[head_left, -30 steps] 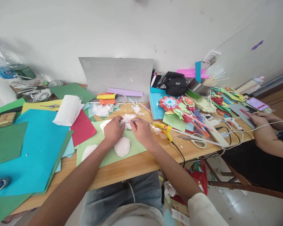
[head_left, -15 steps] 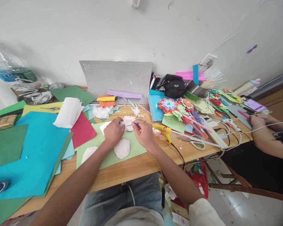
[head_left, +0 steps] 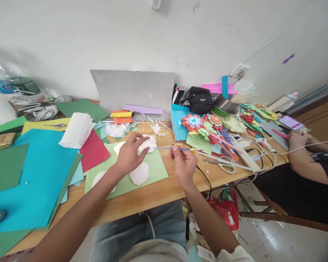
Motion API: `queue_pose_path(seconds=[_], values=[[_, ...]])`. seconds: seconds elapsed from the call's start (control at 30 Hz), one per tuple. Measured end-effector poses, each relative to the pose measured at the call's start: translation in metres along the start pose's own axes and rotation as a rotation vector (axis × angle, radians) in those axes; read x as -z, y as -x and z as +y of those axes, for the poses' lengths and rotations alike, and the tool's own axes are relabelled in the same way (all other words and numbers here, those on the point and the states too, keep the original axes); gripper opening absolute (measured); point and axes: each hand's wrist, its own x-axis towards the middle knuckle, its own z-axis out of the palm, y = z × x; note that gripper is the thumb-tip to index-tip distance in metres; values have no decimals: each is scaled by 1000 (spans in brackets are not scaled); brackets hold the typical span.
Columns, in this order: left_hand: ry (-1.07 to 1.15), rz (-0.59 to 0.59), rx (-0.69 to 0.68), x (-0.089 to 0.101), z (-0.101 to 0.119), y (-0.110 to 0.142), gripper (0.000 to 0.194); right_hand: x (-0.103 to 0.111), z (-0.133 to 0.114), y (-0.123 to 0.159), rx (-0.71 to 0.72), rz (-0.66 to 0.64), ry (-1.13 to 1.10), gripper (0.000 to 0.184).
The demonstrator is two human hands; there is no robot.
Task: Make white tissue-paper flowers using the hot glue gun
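My right hand pinches a thin blue paintbrush, held nearly level above the table with its narrow handle end pointing left. My left hand has thumb and forefinger apart over a ruffled white paper piece; whether the fingertips touch it I cannot tell. Nearer me, a rounded white paper piece lies on a light green sheet. Another white piece is partly covered by my left forearm, and one more shows behind that hand.
Coloured sheets and a folded white paper stack lie left. A yellow cutter and paper scraps are behind. To the right are paper flowers, scissors and cables. A co-worker's hands work at far right.
My right hand has moved right with the paintbrush, away from the white paper. My left hand's thumb and forefinger have spread apart. The yellow glue gun is now mostly hidden behind my right hand.
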Motion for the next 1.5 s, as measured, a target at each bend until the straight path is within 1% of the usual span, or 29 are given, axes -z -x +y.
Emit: queue_pose_path(seconds=[0.07, 0.1, 0.13, 0.2, 0.27, 0.33, 0.4, 0.47, 0.5, 0.6, 0.63, 0.67, 0.7, 0.8, 0.97, 1.03, 1.1, 1.17, 1.23, 1.3, 1.37, 1.43, 1.5], values=[[199, -88, -140, 7, 13, 2, 29, 3, -7, 3, -2, 1, -49, 24], [271, -112, -178, 9, 20, 4, 26, 5, -9, 5, -4, -4, -69, 24], [310, -112, -196, 11, 25, 6, 22, 8, -11, 8, -7, -12, -87, 23], [315, -83, -195, 13, 34, 13, 21, 14, -12, 14, -24, -33, -121, 22], [274, -69, -171, 13, 39, 22, 22, 21, -10, 22, -49, -53, -151, 21], [246, -95, -147, 14, 43, 32, 24, 28, -7, 32, -88, -70, -169, 20], [273, -131, -128, 15, 48, 43, 25, 36, -4, 42, -143, -68, -186, 20], [348, -166, -83, 14, 53, 53, 24, 42, -2, 53, -203, -44, -217, 18], [388, -181, -38, 14, 56, 58, 23, 45, -1, 58, -225, -34, -236, 17], [496, -207, 169, 10, 63, 69, 21, 53, 1, 69, -247, -30, -278, 15], [520, -210, 222, 8, 65, 72, 21, 55, 1, 72, -247, -32, -281, 15], [533, -208, 247, 7, 66, 74, 22, 57, 2, 74, -246, -32, -278, 15], [535, -202, 243, 6, 67, 76, 22, 58, 2, 76, -244, -31, -270, 14], [497, -173, 150, 2, 67, 80, 20, 59, 1, 80, -231, -17, -227, 14], [407, -93, 34, -7, 61, 88, 18, 53, 2, 83, -239, 41, -188, 19], [347, -95, -10, -9, 59, 90, 21, 51, 3, 83, -248, 50, -185, 20], [311, -113, -13, -9, 60, 90, 23, 50, 3, 83, -228, 42, -179, 18], [327, -140, 49, -6, 62, 88, 24, 51, 2, 84, -181, 6, -151, 15], [383, -189, 166, -3, 65, 85, 24, 54, -1, 84, -114, -57, -98, 14], [459, -254, 298, 0, 66, 80, 26, 58, -6, 83, -26, -136, -19, 13], [548, -299, 396, 1, 66, 75, 28, 62, -10, 82, 88, -195, 57, 14], [665, -317, 453, 1, 64, 70, 30, 65, -14, 79, 174, -214, 91, 17], [769, -309, 495, 1, 64, 67, 31, 65, -16, 77, 196, -185, 68, 20]])
